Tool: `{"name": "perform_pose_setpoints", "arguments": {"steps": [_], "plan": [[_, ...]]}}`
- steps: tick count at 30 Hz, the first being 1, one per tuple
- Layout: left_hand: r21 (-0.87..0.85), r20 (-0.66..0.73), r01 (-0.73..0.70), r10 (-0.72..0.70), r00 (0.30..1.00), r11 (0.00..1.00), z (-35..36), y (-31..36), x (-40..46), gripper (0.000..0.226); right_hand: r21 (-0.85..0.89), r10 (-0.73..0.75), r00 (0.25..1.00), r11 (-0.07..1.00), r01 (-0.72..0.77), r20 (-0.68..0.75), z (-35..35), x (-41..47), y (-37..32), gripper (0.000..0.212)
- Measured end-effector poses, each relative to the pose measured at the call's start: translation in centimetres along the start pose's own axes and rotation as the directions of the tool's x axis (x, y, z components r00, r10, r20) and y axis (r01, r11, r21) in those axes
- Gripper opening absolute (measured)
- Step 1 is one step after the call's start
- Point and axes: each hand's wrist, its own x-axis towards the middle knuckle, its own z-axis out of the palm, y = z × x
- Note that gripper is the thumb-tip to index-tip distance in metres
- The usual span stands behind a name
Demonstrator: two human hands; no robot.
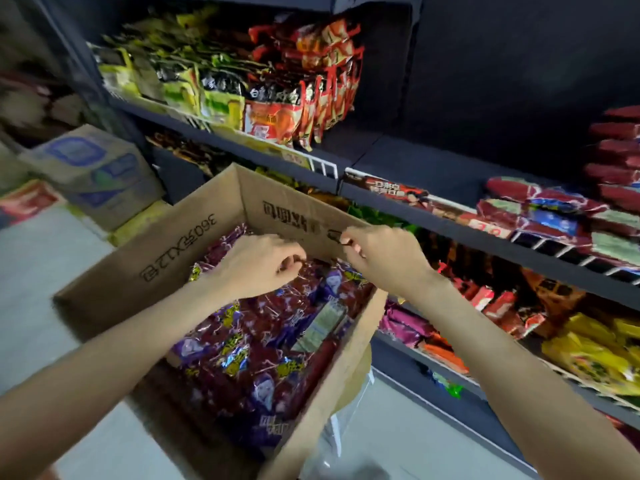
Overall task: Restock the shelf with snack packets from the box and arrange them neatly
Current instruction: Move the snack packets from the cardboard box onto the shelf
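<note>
Below, both hands (304,261) hover over red packets (263,344) lying jumbled in box (166,237).

— How many hands and boxes? 
— Two hands, left hand (258,265) and right hand (379,258); one open box (194,216), packets (263,341) beyond counting; stacked cartons (93,171) blurred.

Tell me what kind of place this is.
Most likely a small grocery or snack shop. Dark shelves carry rows of packaged snacks with price tags along the front rail, an open cardboard box of red snack packets sits ready for restocking, and more cartons are stacked on the floor.
</note>
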Motion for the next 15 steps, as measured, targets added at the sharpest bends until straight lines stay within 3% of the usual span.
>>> {"name": "perform_pose_setpoints", "arguments": {"steps": [2,5,11,15], "plan": [[0.043,0.192,0.059,-0.066,0.979,0.997,1.3,-4.1,-2.1,0.023,0.054,-0.041,0.993,0.998,0.035,0.115,2.7,2.2,-1.6,0.021],[0.076,0.355,0.109,-0.130,0.926,0.991,3.2,-9.5,-4.3,0.028,0.101,-0.055,0.977,0.994,0.034,0.208,6.7,5.5,-3.9,0.023],[0.069,0.421,0.174,-0.187,0.888,0.982,7.4,-17.3,-7.3,0.044,-0.039,0.021,0.966,0.999,-0.011,0.258,14.7,11.3,-8.6,0.027],[0.150,0.501,0.059,-0.127,0.856,0.987,11.5,-19.9,-7.7,0.059,-0.074,0.147,0.933,0.989,-0.129,0.329,19.5,12.5,-9.3,0.031]]}}
